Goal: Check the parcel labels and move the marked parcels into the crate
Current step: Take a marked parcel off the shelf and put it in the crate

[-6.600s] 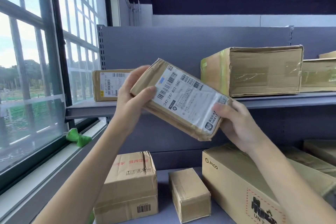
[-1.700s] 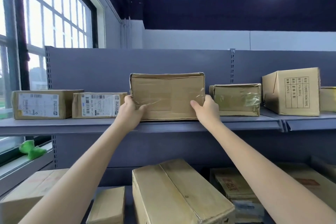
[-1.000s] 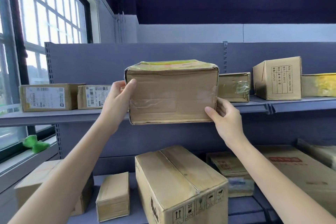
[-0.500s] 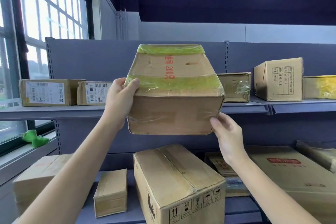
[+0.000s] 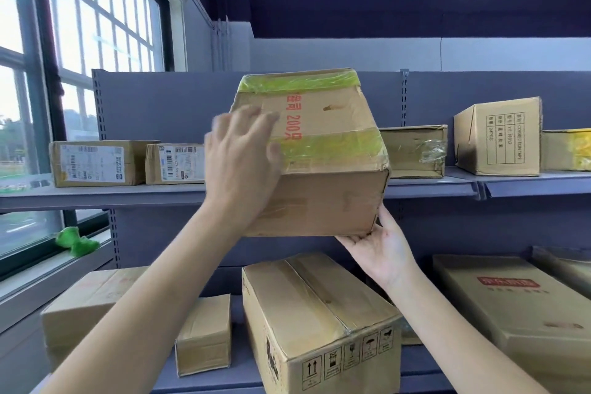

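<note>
Here — creased cardboard parcel (image 5: 323,169), glossy yellow-green tape — right hand (image 5: 380,249) underneath.

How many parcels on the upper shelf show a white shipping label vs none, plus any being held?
White label showing: 2, far-left box, box beside it
No white label showing: 3, crumpled box, printed box, yellow-taped box
Held: 1, green-taped box
Total: 6

Parcel storeroom: grey metal shelves (image 5: 447,189) stacked with taped cardboard boxes (image 5: 323,323), shipping labels (image 5: 92,163) on some, big window (image 5: 96,41) alongside.
</note>
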A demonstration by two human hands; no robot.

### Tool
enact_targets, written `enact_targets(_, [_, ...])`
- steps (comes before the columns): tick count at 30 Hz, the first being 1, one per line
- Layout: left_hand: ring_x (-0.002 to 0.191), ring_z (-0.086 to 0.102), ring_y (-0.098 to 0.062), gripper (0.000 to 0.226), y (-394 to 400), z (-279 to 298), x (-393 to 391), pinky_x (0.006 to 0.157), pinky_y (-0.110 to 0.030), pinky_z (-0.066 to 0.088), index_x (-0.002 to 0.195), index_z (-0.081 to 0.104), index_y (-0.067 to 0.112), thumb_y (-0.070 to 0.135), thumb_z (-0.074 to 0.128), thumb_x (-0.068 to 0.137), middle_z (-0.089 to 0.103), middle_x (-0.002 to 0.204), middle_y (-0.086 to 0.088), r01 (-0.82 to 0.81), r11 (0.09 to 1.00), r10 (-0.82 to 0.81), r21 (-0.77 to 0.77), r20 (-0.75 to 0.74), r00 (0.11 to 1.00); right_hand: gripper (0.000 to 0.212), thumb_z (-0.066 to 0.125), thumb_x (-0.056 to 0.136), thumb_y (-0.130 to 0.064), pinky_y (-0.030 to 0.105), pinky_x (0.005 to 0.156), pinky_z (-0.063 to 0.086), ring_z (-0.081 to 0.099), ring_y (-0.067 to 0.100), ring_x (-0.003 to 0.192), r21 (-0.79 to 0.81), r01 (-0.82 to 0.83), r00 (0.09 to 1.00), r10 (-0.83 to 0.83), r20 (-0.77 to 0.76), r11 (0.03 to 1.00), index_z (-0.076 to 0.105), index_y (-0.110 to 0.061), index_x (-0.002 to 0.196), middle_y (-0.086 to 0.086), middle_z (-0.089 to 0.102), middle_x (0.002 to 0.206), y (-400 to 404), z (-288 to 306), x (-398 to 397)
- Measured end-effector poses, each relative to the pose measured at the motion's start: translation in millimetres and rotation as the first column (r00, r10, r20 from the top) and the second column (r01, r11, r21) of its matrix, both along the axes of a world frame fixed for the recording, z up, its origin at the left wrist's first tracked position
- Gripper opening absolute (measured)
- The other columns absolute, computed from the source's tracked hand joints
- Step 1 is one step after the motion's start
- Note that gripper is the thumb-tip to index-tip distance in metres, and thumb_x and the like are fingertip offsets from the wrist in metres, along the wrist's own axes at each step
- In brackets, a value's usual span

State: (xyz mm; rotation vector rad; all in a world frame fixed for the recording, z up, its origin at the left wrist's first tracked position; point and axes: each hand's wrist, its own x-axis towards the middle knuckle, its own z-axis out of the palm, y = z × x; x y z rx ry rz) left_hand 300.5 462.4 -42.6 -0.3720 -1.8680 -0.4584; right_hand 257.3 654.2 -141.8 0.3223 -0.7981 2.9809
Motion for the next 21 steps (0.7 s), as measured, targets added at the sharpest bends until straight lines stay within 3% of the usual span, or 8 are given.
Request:
enact_targets(3, [0.128, 0.035, -0.03, 0.054, 37, 1, 14, 0.104, -0.041, 0.028, 0.137, 0.039, 0.019, 0.047, 0.043, 0.091, 0.043, 0.141, -0.005, 0.087, 0.994, -0.072, -0.068, 0.205, 0.976, 0.042, 0.05, 0.091, -0.033, 0.047, 0.091, 0.051, 0.062, 0.032, 0.109, 0.015, 0.006, 1.0, -0.006, -0.024, 1.0, 0.054, -0.006, 0.123, 0.017, 0.065, 0.117, -7, 4, 6])
enact_targets(7, [0.137, 0.026, -0.032, 0.078, 63, -6, 13, 0.111, -0.052, 0.019, 0.139, 0.033, 0.018, 0.071, 0.024, 0.083, 0.034, 0.147, -0.008, -0.013, 0.994, 0.045, -0.112, 0.29, 0.956, 0.034, 0.048, 0.093, -0.031, 0.047, 0.103, 0.041, 0.057, 0.03, 0.114, 0.027, 0.081, 0.995, -0.079, -0.059, 0.996, 0.058, -0.007, 0.115, 0.017, 0.063, 0.118, -17, 13, 16])
enact_targets(10, [0.137, 0.026, -0.03, 0.092, 56, -5, 17, 0.111, -0.05, 0.02, 0.14, 0.031, 0.018, 0.08, 0.023, 0.073, 0.035, 0.147, -0.006, 0.04, 0.999, -0.044, 0.02, 0.261, 0.964, 0.025, 0.052, 0.091, -0.025, 0.044, 0.102, 0.042, 0.058, 0.029, 0.111, 0.059, 0.176, 0.979, -0.168, -0.112, 0.983, 0.063, -0.006, 0.101, 0.016, 0.065, 0.11, -21, 22, 24])
enact_targets(12, [0.134, 0.03, -0.026, 0.095, 47, -4, 25, 0.11, -0.046, 0.024, 0.14, 0.031, 0.018, 0.079, 0.026, 0.067, 0.037, 0.144, -0.003, 0.171, 0.975, -0.201, 0.144, 0.23, 0.952, 0.033, 0.06, 0.082, -0.027, 0.041, 0.102, 0.042, 0.059, 0.029, 0.111, 0.124, 0.262, 0.951, -0.234, -0.202, 0.957, 0.062, -0.003, 0.105, 0.016, 0.065, 0.111, -22, 27, 30])
enact_targets(15, [0.132, 0.036, -0.016, 0.079, 33, -5, 30, 0.109, -0.04, 0.03, 0.143, 0.029, 0.024, 0.063, 0.045, 0.076, 0.041, 0.142, 0.004, 0.397, 0.858, -0.466, 0.327, 0.165, 0.87, 0.058, 0.073, 0.057, -0.037, 0.033, 0.095, 0.045, 0.061, 0.022, 0.102, 0.183, 0.447, 0.854, -0.358, -0.377, 0.876, 0.063, -0.007, 0.105, 0.008, 0.068, 0.102, -25, 40, 44])
enact_targets(18, [0.112, 0.054, -0.003, 0.064, 22, -11, 26, 0.101, -0.032, 0.042, 0.137, 0.04, 0.027, 0.046, 0.047, 0.076, 0.059, 0.121, 0.011, 0.582, 0.689, -0.673, 0.432, 0.083, 0.735, 0.044, 0.078, 0.062, -0.035, 0.027, 0.087, 0.049, 0.063, 0.012, 0.094, 0.208, 0.665, 0.692, -0.485, -0.535, 0.718, 0.064, -0.017, 0.099, -0.004, 0.07, 0.094, -23, 48, 54])
enact_targets(21, [0.101, 0.06, 0.001, 0.048, 16, -21, 18, 0.088, -0.021, 0.047, 0.129, 0.049, 0.022, 0.029, 0.051, 0.082, 0.065, 0.108, 0.015, 0.71, 0.512, -0.816, 0.484, 0.017, 0.577, 0.035, 0.073, 0.068, -0.032, 0.024, 0.084, 0.05, 0.064, 0.007, 0.092, 0.222, 0.796, 0.556, -0.534, -0.637, 0.564, 0.063, -0.024, 0.1, -0.01, 0.069, 0.093, -20, 49, 61])
